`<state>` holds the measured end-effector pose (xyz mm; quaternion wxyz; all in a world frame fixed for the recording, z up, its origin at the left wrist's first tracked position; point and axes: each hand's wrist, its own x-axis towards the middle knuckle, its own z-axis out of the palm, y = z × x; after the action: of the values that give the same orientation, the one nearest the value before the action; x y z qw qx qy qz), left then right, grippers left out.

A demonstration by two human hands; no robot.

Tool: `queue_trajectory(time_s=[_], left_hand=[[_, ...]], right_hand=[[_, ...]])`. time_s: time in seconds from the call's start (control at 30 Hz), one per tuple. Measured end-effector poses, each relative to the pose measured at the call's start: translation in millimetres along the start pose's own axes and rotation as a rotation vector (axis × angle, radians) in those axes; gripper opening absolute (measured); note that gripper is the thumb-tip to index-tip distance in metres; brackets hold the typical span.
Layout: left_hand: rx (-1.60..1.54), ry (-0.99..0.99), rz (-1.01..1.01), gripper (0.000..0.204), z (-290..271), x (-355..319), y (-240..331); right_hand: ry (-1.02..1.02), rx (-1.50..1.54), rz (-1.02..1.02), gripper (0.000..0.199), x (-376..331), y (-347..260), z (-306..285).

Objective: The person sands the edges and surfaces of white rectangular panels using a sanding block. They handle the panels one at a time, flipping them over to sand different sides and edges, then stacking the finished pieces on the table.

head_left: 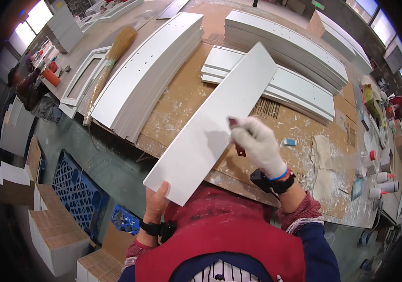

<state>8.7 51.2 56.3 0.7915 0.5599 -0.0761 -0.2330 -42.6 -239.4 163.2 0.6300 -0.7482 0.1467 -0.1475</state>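
A long white board (196,145) lies slantwise in front of me, its near end jutting past the table edge toward my body. My bare left hand (156,202) is closed on that near end, thumb on the upper face and fingers hidden beneath. Over the board's right edge, my right hand (259,143), in a white glove, grips a small dark red flat tool (240,150); its exact kind is unclear. The board's far end rests across a low pile of white boards (304,91).
White board stacks stand at left (147,66) and back right (285,44). A broom (122,42) leans by a white frame (81,80). At right are a blue block (289,141), a cloth strip (322,164) and bottles (386,187). A person (27,89) sits far left; blue pallet (76,192) below.
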Motion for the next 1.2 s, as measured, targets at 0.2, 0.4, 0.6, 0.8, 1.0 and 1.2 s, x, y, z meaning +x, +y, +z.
queue_trajectory(time_s=[0.2,0.4,0.6,0.8,1.0,1.2], left_hand=[[-0.443,0.046,-0.254,0.056,-15,-4,-44],[-0.532,0.104,-0.420,0.050,-23,3,-54],[-0.561,0.230,-0.529,0.048,-22,1,-55],[-0.550,0.242,-0.540,0.053,-17,4,-50],[-0.592,0.213,-0.568,0.052,-18,7,-53],[-0.775,0.067,-0.674,0.053,-23,0,-61]], right_hand=[[-0.183,-0.699,-0.635,0.014,9,46,34],[-0.542,-0.978,-0.552,0.014,17,68,64],[-0.068,-1.677,-0.731,0.015,59,106,32],[0.091,-1.191,-0.495,0.020,155,101,-70],[0.457,-1.343,-0.498,0.013,195,103,-158],[0.058,-1.398,-0.479,0.012,162,83,-98]])
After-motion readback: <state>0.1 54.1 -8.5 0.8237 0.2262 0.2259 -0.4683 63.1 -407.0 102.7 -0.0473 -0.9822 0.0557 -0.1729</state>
